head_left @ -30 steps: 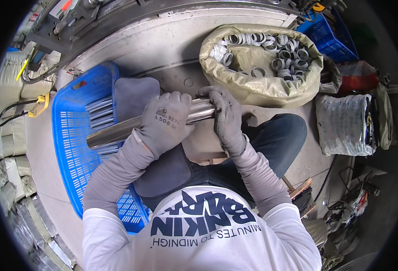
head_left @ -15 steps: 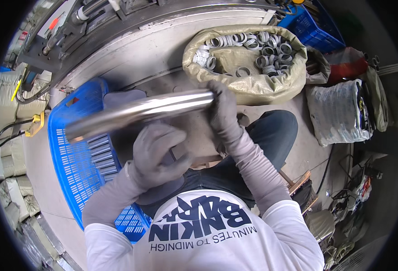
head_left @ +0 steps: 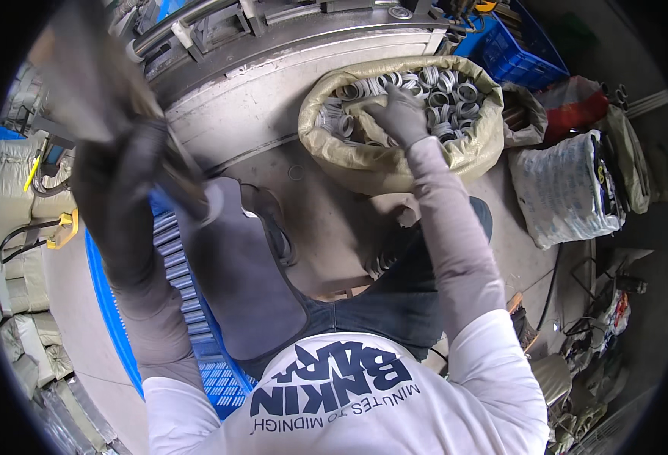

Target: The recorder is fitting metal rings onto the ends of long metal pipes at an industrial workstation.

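Basically, my grey-gloved left hand (head_left: 116,163) gripped a round grey metal tube (head_left: 95,83), tilted at my left; likely stiff, slippery, best held mid-length. My right hand (head_left: 404,119), grip unclear, was at pale grey rings (head_left: 429,75) inside a beige woven sack (head_left: 402,174).

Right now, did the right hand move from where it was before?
Yes: the right hand moved forward, from the near rim of the woven sack to over its opening.

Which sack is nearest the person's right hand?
The open tan sack of rings: the right hand is over its opening, while the white sack lies farther right.
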{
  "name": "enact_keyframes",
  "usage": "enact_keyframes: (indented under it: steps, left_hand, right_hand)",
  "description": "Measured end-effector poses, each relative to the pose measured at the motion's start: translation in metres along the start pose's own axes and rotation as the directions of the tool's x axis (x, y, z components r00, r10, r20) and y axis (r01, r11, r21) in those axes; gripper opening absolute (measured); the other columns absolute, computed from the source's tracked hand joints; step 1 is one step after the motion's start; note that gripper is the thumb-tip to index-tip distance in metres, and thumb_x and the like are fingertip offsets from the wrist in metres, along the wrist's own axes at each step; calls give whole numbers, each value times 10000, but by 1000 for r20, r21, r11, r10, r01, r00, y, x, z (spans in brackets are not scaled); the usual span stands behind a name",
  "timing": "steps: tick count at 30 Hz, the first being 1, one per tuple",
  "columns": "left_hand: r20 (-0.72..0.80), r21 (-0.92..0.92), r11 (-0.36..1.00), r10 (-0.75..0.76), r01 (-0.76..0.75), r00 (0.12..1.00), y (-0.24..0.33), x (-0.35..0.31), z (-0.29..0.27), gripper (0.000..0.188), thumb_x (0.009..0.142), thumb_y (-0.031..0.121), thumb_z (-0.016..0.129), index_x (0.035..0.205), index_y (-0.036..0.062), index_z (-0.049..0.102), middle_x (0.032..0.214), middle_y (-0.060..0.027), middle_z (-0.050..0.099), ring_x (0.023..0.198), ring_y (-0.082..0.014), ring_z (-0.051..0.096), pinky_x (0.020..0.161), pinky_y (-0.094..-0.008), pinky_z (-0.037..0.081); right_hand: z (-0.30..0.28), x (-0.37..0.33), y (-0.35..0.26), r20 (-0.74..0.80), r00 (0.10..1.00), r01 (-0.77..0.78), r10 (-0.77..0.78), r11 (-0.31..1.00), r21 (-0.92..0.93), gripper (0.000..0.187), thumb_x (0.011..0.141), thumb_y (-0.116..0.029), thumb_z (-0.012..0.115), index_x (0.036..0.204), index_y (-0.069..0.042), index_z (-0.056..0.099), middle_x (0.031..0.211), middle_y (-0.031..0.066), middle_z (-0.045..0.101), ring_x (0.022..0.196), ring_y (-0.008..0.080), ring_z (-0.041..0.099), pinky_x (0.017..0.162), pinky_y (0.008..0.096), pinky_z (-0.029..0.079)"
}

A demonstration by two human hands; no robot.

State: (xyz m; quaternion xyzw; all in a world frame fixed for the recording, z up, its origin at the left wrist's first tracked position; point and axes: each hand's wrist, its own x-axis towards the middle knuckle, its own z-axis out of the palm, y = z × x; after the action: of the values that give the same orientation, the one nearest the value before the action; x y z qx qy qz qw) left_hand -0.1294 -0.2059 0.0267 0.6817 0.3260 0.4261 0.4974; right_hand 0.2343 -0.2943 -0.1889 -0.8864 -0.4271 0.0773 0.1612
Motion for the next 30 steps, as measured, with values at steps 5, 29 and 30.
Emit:
enact_keyframes:
  steps: [5,29,30]
  left_hand:
    - [486,695,553,111,-460,867,-48,-36,22,547,736,220,831,1234,68,662,1006,-138,650,938,-322,644,834,-470,493]
    - [570,728,479,-26,-490,821,-108,-79,34,610,719,268,807,1266,58,635,1052,-146,667,969,-361,660,846,-475,523]
    - [571,728,480,-28,-490,820,-108,-80,34,610,719,268,807,1266,58,635,1052,-146,667,969,-361,660,846,-475,523]
  right_hand:
    - [47,18,62,398,901,-61,170,961,-270,568,863,-430,729,1258,-23,737,1362,245,685,1278,368,666,1082,432,519]
    - [4,-141,-55,-317,921,379,-225,337,862,398,1024,-276,566,1272,23,654,1205,158,721,1085,247,721,922,364,580]
    - [11,-144,-59,-400,894,445,-200,299,844,351,947,-68,723,1282,2,645,1223,146,718,1091,235,725,916,375,599]
